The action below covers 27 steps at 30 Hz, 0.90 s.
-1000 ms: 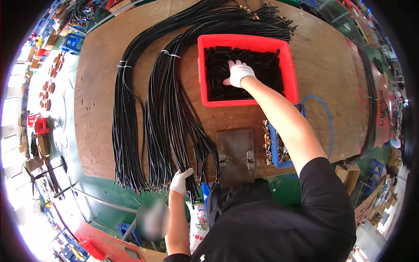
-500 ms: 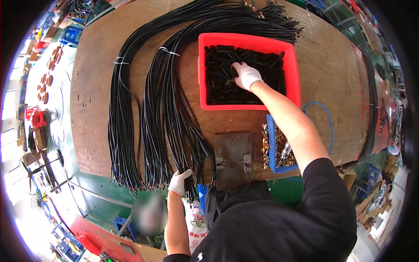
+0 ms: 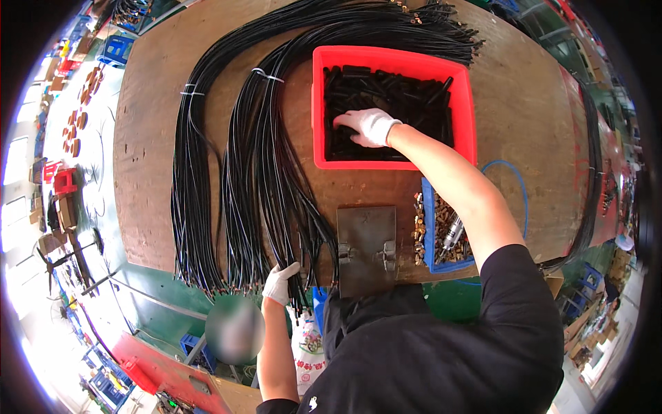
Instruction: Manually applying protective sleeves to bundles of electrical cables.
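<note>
Near the left edge of the tabletop (image 3: 141, 172), I see a tied bunch of black cables (image 3: 189, 186), with a second bunch (image 3: 243, 165) beside it. At the front edge, my left hand (image 3: 278, 284) lies on that bunch's ends; most fingers are hidden, so I can't tell if it grips. Next comes a dark metal plate (image 3: 367, 234). Behind it, my right hand (image 3: 371, 127) has just slid left among black tubes (image 3: 410, 90) in a red bin (image 3: 372, 165). I think it's still picking; I can't tell if its bent fingers have one. Farther right, near the front edge, is a blue bin (image 3: 430, 231).
</note>
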Each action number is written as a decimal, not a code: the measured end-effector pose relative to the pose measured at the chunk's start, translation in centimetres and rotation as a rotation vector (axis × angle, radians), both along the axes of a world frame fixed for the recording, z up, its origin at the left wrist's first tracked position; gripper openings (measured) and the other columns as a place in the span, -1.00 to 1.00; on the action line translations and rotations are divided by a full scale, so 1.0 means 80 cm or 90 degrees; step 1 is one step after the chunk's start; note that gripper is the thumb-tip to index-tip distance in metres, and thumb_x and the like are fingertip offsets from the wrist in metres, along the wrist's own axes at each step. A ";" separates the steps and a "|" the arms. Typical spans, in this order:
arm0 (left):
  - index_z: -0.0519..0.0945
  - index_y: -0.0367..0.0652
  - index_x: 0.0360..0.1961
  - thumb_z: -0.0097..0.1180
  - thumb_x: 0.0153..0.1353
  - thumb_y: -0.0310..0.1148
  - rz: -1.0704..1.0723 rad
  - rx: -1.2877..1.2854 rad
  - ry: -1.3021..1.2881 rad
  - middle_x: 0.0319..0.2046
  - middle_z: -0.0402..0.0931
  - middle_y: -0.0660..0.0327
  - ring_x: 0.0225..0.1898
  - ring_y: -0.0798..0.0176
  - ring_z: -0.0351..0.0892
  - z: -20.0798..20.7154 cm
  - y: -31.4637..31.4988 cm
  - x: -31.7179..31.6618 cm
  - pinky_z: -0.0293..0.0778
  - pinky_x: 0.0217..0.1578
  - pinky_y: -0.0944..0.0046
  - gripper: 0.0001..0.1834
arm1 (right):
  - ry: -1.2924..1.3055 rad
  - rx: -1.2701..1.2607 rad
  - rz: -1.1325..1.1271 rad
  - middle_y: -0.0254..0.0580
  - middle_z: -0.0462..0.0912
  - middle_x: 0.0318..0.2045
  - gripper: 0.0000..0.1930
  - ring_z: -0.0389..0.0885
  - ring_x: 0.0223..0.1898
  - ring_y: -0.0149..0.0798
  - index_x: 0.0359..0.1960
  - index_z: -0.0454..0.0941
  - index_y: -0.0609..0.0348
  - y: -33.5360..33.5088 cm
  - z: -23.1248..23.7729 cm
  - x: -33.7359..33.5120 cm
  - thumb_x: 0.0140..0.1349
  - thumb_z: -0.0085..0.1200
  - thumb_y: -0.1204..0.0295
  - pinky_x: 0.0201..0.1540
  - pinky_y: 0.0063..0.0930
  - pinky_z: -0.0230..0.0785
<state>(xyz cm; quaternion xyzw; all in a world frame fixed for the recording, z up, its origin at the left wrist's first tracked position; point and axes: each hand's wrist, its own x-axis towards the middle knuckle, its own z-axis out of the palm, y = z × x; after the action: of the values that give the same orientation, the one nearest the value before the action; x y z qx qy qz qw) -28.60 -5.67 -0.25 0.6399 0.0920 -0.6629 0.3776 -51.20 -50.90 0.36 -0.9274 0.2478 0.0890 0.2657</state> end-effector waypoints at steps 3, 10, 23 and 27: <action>0.69 -0.16 -0.02 0.31 0.33 -0.42 0.007 -0.001 0.003 -0.28 0.72 0.21 -0.34 0.23 0.71 -0.002 0.002 0.000 0.67 -0.30 0.21 -0.78 | 0.050 -0.008 -0.093 0.04 0.70 0.13 -0.45 0.66 0.16 0.15 0.25 0.59 0.00 -0.009 0.009 -0.002 0.19 0.25 0.22 0.21 -0.03 0.52; 0.69 -0.16 -0.03 0.31 0.33 -0.42 0.008 0.001 -0.006 -0.29 0.72 0.23 -0.38 0.25 0.70 0.006 -0.001 -0.002 0.66 -0.32 0.19 -0.79 | -0.096 -0.117 -0.052 -0.11 0.74 -0.02 -0.54 0.65 0.11 0.07 0.04 0.66 -0.01 -0.029 0.018 -0.023 0.05 0.34 0.24 0.15 -0.06 0.55; 0.67 -0.14 0.02 0.36 0.36 -0.28 -0.029 0.013 -0.052 -0.31 0.68 0.32 -0.40 0.33 0.67 0.033 -0.012 -0.005 0.62 -0.37 0.26 -0.71 | 0.051 -0.232 0.203 -0.10 0.75 -0.02 -0.59 0.68 0.08 0.08 0.02 0.70 -0.02 -0.006 0.016 0.038 0.12 0.34 0.21 0.13 -0.02 0.58; 0.64 -0.15 -0.01 0.41 0.29 -0.35 -0.056 0.011 -0.079 -0.29 0.68 0.26 -0.38 0.27 0.70 0.035 -0.014 -0.004 0.67 -0.34 0.22 -0.70 | 0.052 -0.167 0.155 -0.06 0.77 -0.04 -0.59 0.71 0.06 0.08 0.05 0.70 0.01 -0.010 -0.004 0.028 0.14 0.27 0.24 0.11 -0.03 0.59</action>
<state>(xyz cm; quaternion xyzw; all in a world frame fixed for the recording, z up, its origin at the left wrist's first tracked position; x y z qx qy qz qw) -28.90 -6.82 2.53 0.6864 0.0461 -0.6371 0.3475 -48.99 -51.71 0.01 -0.9728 0.1540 0.1248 0.1197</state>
